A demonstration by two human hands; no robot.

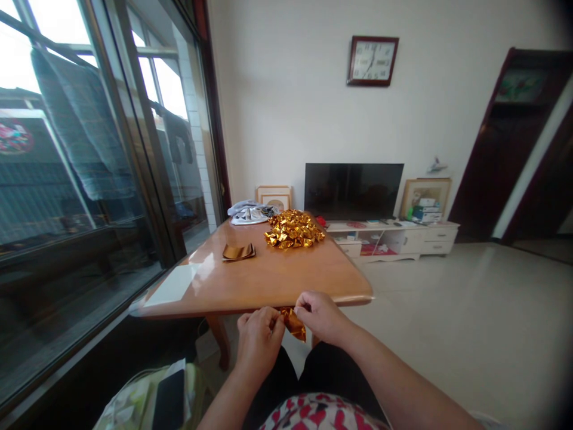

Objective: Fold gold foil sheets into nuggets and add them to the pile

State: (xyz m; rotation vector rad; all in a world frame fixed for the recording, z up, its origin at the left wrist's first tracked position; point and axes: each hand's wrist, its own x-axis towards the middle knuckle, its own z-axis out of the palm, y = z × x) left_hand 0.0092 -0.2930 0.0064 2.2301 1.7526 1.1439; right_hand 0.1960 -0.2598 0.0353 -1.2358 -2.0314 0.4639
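Observation:
Just below the near edge of the wooden table [268, 280], a piece of folded gold foil paper [294, 325] is held between my two hands. My left hand [262, 334] pinches its left side. Fingers of my right hand [321, 315] grip its upper right edge. On the far part of the table lies a heap of shiny folded gold foil pieces [295, 230]. A small stack of flat, slightly curled gold-brown sheets [239, 251] rests left of the heap.
Folded cloth [250, 212] lies at the table's far end. A dark phone [169, 399] rests on a stool at lower left. Behind the table, a television [353, 191] stands on a white cabinet [430, 239]. Glass windows [80, 149] line the left side.

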